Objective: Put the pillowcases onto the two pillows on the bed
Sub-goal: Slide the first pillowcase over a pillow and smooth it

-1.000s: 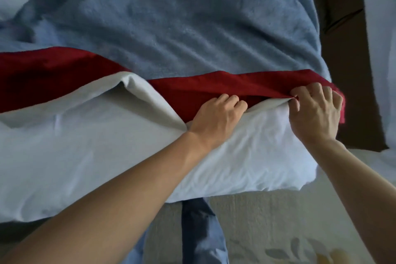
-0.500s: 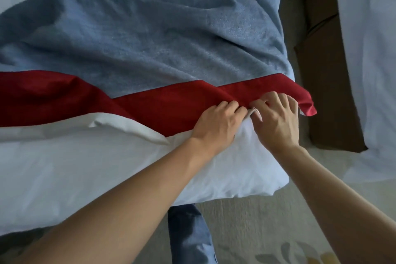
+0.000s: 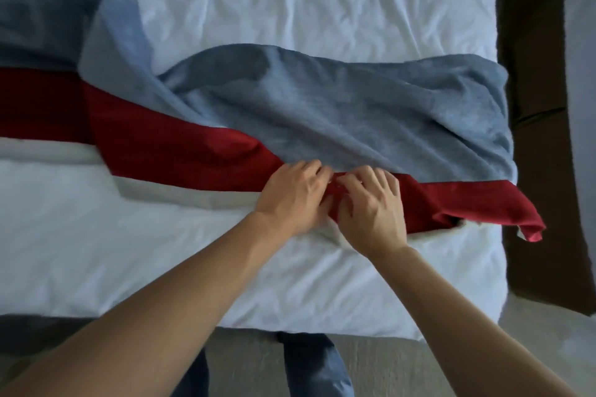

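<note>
Currently, the head view, the only one supplied, shows both my hands side by side on the red border band (image 3: 180,151) of the pillowcase (image 3: 371,113). My left hand (image 3: 295,198) has its fingers curled into the band at its hem; my right hand (image 3: 371,206) lies just beside it, fingers bent and pinching the same red cloth. The hands nearly touch. The pillowcase's blue-grey body is rumpled across the far part of the white pillow (image 3: 161,251), which lies on the bed (image 3: 322,10) at its near edge. A wide strip of pillow on my side is uncovered.

Step in hand, as I judge it: drawing the open end of the case down over the pillow. The next move calls for a firm hold on the hem with both hands, then a pull toward me, spreading outward so the loose right corner (image 3: 529,229) follows.
</note>
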